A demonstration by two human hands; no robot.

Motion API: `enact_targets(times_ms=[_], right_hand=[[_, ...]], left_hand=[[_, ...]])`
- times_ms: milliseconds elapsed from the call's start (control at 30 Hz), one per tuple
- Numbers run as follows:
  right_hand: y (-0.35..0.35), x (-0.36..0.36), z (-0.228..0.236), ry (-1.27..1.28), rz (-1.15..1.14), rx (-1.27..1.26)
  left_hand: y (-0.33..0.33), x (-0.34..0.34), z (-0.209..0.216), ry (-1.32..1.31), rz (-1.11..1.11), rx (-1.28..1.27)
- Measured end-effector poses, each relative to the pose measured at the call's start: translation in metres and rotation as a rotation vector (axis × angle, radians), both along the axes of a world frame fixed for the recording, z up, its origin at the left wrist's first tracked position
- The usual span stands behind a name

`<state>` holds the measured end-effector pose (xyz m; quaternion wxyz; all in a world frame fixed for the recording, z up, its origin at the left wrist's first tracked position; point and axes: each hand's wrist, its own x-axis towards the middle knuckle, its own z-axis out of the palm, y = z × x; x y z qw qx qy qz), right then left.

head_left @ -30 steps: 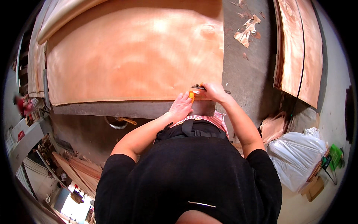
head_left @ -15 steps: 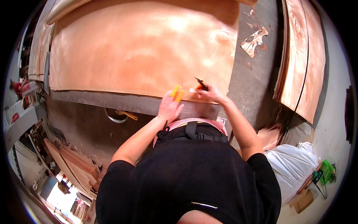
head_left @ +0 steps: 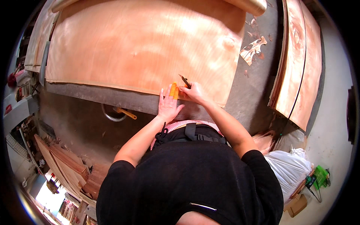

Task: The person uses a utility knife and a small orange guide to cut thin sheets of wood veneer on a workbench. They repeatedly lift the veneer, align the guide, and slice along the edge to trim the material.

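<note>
A large, thin light-brown wood veneer sheet [head_left: 142, 48] lies on a grey-edged table [head_left: 101, 97] in front of me. My left hand [head_left: 168, 107] rests with fingers stretched out on its near edge, and yellow coverings [head_left: 174, 91] wrap some of those fingers. Close beside, my right hand [head_left: 194, 92] is closed around a dark, pointed knife [head_left: 185, 81], whose tip points up and away to the left. The right thumb and fingertips almost meet the left hand's fingers over the sheet. What lies under the right fingertips is hidden.
A rolled veneer edge [head_left: 249, 5] curls at the far side. Torn veneer scraps [head_left: 253, 50] litter the floor at right, beside a strapped veneer stack [head_left: 296, 56]. Below the table are a metal ring-shaped thing [head_left: 113, 114] and a yellow handle [head_left: 127, 113]. A white sack [head_left: 287, 168] stands lower right.
My right hand has moved left with the knife, up to the left hand. A small white piece seen by the right fingers is no longer visible. The left hand stays at the edge.
</note>
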<state>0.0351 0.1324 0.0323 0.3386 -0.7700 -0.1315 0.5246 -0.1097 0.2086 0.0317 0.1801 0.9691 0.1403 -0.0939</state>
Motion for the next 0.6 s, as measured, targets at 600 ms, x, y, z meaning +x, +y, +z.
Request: enact_targets(times_ms=[600], right_hand=[[-0.107,-0.030,0.027,0.899,-0.810,0.581]], left_hand=[[0.038,-0.007,-0.009,-0.125,-0.099,0.020]])
